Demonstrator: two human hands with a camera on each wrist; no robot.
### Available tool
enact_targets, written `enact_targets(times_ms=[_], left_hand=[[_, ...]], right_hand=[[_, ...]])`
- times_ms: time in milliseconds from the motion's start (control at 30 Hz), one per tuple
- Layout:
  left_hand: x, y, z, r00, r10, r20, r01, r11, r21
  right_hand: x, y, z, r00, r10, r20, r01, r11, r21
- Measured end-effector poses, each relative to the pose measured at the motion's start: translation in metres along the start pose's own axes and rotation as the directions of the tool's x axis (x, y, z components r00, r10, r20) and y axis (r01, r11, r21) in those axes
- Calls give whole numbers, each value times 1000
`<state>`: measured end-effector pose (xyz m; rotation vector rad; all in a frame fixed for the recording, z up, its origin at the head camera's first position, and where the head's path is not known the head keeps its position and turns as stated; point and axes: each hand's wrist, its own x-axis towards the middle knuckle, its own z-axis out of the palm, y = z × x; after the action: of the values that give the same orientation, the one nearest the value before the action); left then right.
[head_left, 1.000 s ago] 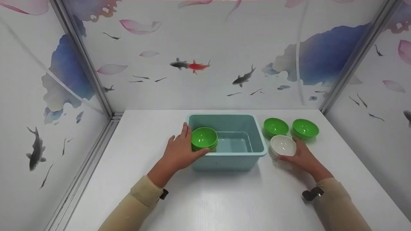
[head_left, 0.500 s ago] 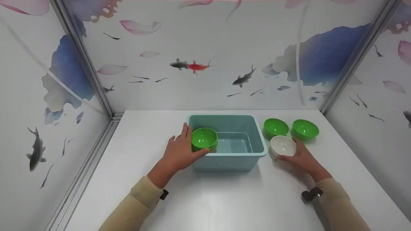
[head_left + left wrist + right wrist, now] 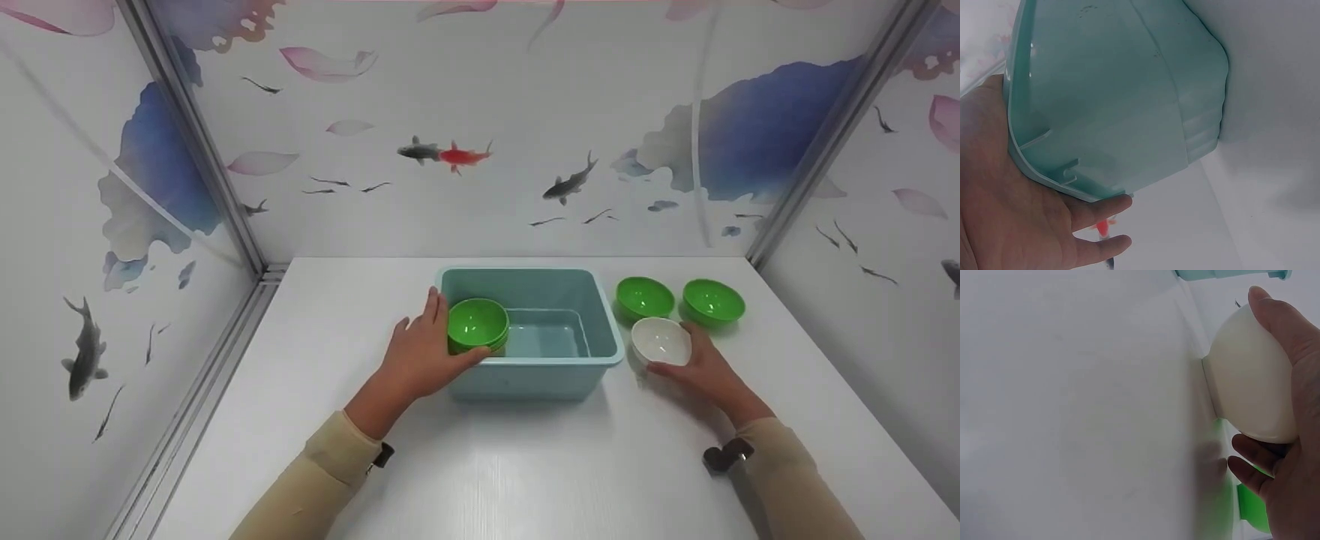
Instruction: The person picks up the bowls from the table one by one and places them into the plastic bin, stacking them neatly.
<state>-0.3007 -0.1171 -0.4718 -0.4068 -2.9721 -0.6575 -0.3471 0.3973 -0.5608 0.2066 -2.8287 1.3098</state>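
Observation:
My left hand [image 3: 420, 356] rests on the near left corner of a light teal plastic tub [image 3: 536, 381], fingers extended along its left side and thumb lying over the front rim. The left wrist view shows the hand [image 3: 1027, 208] against the rim, two fingertips reaching past the corner. Inside the tub, at its left, sits a stack of green bowls [image 3: 477, 322]. To the right of the tub my right hand [image 3: 709, 371] grips a small white bowl [image 3: 661, 339] by its side. In the right wrist view the white bowl [image 3: 1252, 379] stands upright, its foot close to the table.
Behind the white bowl stand two green bowls, one on the left [image 3: 643, 296] and one on the right [image 3: 714, 301]. The white table [image 3: 487, 465] is bounded by panels printed with fish and petals. Metal posts [image 3: 199, 142] frame the corners.

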Motion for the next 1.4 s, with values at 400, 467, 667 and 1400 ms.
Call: enact_targets(times_ms=[400, 467, 667, 1400], left_hand=[[-2, 1, -3, 1000, -1, 10, 1, 1000, 4], [-2, 1, -3, 1000, 1, 8, -1, 1000, 6], [-2, 2, -3, 1000, 0, 9, 0, 1000, 5], [-3, 4, -5, 1000, -1, 4, 1, 1000, 6]], right_hand=[[-2, -1, 0, 999, -28, 18, 28, 1000, -1], [-3, -2, 0, 999, -25, 22, 24, 1000, 12], [-5, -3, -1, 999, -16, 40, 15, 1000, 25], [-6, -35, -16, 999, -42, 25, 43, 998, -43]])
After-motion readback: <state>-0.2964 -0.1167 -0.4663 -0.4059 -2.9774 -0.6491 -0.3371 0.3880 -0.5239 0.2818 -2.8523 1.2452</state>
